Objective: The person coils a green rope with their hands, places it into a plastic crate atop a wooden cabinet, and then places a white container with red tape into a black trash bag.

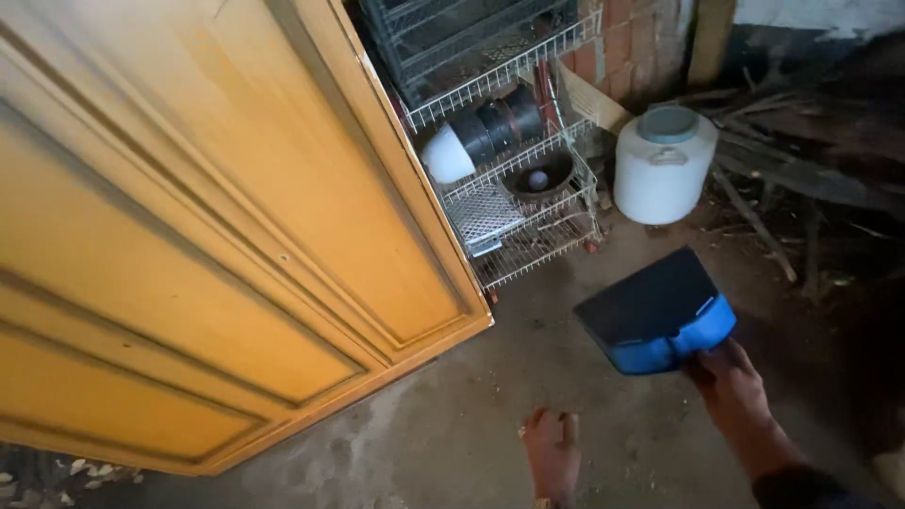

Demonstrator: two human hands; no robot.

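Dustpan: the blue dustpan sits right of centre in the frame, held above the bare floor; its dark flat face is turned up toward the camera and its open mouth points to the upper left, its bright blue rim toward the lower right.
Right hand: the right hand comes in from the lower right corner and closes round the pan's blue rear edge, where the handle would be; the fingers are curled shut on it, though the handle itself is hidden under them.
Why held so: gripped at the rear, the pan hangs out ahead of the hand; judging by its tilt, it is carried rather than resting on the ground.
Left hand: the left hand is at the bottom centre, low over the floor, fingers bent loosely; a pale thin piece shows at its fingertips, too small to name, and whether it is gripped I cannot tell.
Pan and fingers: the pan lies up and left of the right fingers, touching them; it is well apart from the left hand.
Surroundings: an orange door fills the left; a wire rack with bowls stands upper centre; a white lidded barrel stands just right of it.
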